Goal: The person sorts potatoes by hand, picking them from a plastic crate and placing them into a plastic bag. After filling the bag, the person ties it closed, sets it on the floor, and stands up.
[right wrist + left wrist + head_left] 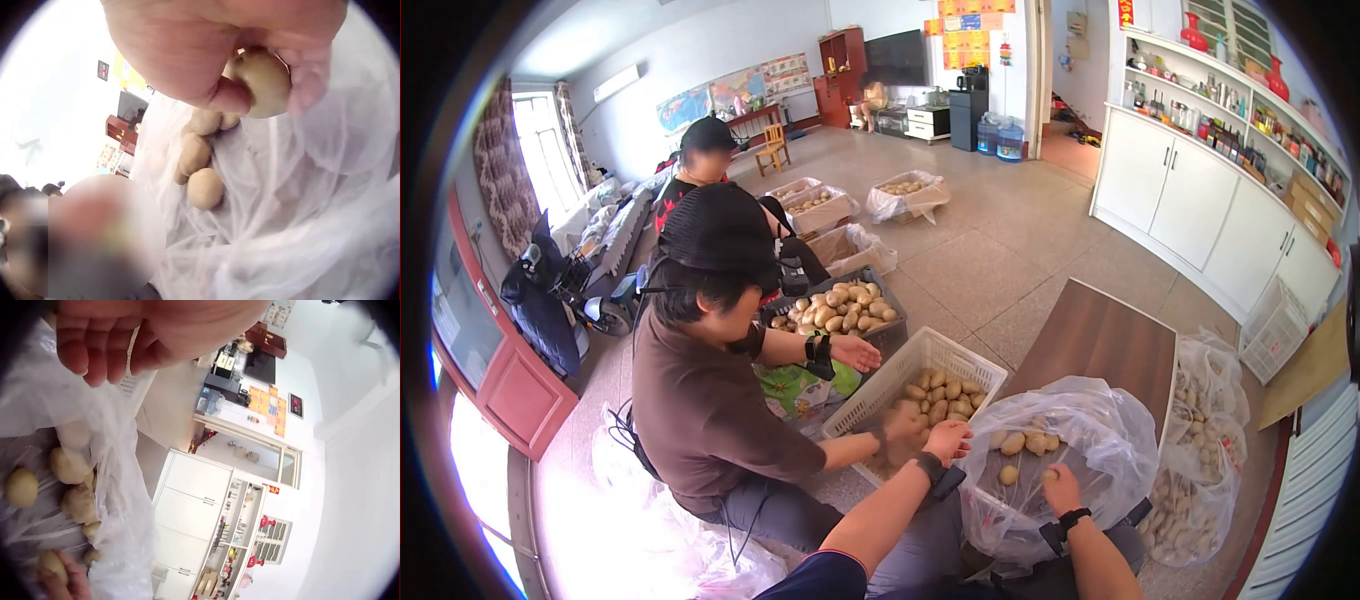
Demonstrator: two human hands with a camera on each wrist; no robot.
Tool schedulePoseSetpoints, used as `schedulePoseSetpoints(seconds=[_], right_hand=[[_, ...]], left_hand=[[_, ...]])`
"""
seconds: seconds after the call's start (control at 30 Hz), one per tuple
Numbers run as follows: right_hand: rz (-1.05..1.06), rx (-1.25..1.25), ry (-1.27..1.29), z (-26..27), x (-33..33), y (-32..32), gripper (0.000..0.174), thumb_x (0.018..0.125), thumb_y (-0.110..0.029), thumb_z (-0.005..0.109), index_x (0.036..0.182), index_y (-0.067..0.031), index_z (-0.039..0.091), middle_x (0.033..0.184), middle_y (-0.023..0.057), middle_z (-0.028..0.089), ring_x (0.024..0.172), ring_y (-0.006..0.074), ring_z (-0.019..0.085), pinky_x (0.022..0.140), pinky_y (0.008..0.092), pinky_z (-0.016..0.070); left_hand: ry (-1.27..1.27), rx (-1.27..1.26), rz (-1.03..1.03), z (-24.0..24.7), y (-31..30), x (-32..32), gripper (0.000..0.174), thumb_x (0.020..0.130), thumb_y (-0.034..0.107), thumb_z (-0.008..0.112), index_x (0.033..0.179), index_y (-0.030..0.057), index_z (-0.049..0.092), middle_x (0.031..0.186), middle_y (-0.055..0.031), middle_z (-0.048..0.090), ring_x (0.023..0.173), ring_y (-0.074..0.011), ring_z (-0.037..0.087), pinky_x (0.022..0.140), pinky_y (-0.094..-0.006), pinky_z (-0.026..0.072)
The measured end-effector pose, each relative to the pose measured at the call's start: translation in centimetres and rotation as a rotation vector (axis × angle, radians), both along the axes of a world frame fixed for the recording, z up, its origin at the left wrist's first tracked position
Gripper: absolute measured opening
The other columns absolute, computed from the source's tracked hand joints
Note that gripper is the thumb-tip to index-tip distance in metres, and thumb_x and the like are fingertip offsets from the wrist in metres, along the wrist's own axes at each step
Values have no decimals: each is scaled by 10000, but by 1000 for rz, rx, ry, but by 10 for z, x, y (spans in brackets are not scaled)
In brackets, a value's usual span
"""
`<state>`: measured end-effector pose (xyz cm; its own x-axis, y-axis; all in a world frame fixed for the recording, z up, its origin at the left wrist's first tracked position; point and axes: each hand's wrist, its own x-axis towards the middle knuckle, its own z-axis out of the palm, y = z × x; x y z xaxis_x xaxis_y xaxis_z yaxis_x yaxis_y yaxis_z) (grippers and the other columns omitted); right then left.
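The right hand [1062, 490] pinches one potato [265, 84], others [205, 189] near it in the bag [1115, 430]; the left hand [948, 441], loose and empty, hovers by the crate [968, 350]

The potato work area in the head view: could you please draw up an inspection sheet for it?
Surface: wood-grain board beside the clear plastic bag.
Job's things: potatoes in that bag and in the white crate.
Clutter: bunched plastic on the floor.
Hands: left hand open, empty, near the crate; right hand pinches a potato over the bag.
Cables: dark cord behind the person in brown.
Surroundings: white cabinets, dark crate of potatoes, scooter.
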<state>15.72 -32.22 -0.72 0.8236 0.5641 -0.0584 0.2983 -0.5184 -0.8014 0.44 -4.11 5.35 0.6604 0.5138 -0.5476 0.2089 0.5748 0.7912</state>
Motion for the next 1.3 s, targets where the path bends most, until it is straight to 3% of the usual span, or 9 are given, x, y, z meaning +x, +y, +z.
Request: schedulePoseSetpoints(seconds=[0.03, 0.13, 0.4, 0.47, 0.67, 0.73, 0.83, 1.07, 1.3], right_hand=[[-70, 109, 318, 9, -3, 10, 350, 801, -158, 651, 1118, -34, 571, 933, 145, 651, 757, 292, 665, 627, 389, 530], [-105, 287, 683, 62, -26, 37, 312, 881, -208, 604, 1135, -34, 552, 932, 104, 640, 662, 219, 655, 542, 326, 524], [20, 280, 940, 95, -45, 96, 376, 978, -400, 506, 1134, -61, 557, 946, 95, 650, 690, 217, 649, 579, 327, 525], [38, 251, 928, 100, -48, 107, 403, 978, -434, 500, 1132, -66, 561, 952, 95, 652, 686, 211, 644, 572, 321, 518], [118, 210, 649, 81, -48, 113, 389, 957, -391, 540, 1114, -37, 568, 998, 141, 666, 713, 257, 640, 609, 355, 505], [308, -36, -219, 69, -41, 106, 349, 865, -290, 640, 1094, -32, 587, 1040, 180, 639, 829, 343, 618, 721, 420, 505], [278, -143, -579, 73, -50, 86, 365, 761, -206, 687, 1080, -47, 606, 1083, 182, 599, 948, 403, 565, 827, 461, 481], [332, -370, -550, 37, -52, 54, 394, 768, -167, 646, 1153, -97, 597, 1142, 132, 563, 1052, 385, 532, 881, 479, 469], [343, -402, -570, 60, -62, 44, 470, 757, -111, 639, 1222, -130, 576, 1212, 110, 545, 1074, 359, 535, 860, 460, 495]], left_hand=[[2, 8, -38, 1, -1, 0, 260, 924, 242, 595, 1122, 73, 583, 970, -57, 622, 723, -183, 601, 601, -313, 505], [5, 3, -94, 5, -3, 1, 295, 922, 262, 610, 1143, 71, 571, 1014, -64, 622, 772, -201, 617, 659, -329, 518], [-5, -81, -264, 18, -10, 2, 375, 934, 348, 586, 1202, 92, 533, 1108, -89, 602, 861, -242, 651, 688, -346, 532], [-30, -194, -370, 22, -10, 2, 375, 917, 391, 587, 1178, 128, 530, 1096, -77, 579, 761, -239, 650, 601, -329, 512], [-85, -224, -324, -5, 2, 8, 286, 932, 376, 570, 1112, 153, 566, 867, -46, 612, 612, -192, 613, 504, -305, 462], [-105, -230, -235, -9, 4, 8, 267, 932, 361, 571, 1100, 153, 572, 820, -39, 605, 597, -184, 600, 492, -301, 451], [-118, -244, -70, -12, 9, 7, 237, 937, 333, 563, 1089, 152, 573, 783, -38, 601, 575, -180, 579, 473, -302, 438], [-40, -301, 307, -23, 22, 2, 187, 950, 250, 506, 1073, 114, 540, 803, -109, 599, 563, -242, 566, 449, -339, 444], [8, -244, 288, -43, 34, -2, 321, 972, 271, 509, 1200, 47, 497, 921, -184, 590, 693, -296, 604, 530, -383, 529]])
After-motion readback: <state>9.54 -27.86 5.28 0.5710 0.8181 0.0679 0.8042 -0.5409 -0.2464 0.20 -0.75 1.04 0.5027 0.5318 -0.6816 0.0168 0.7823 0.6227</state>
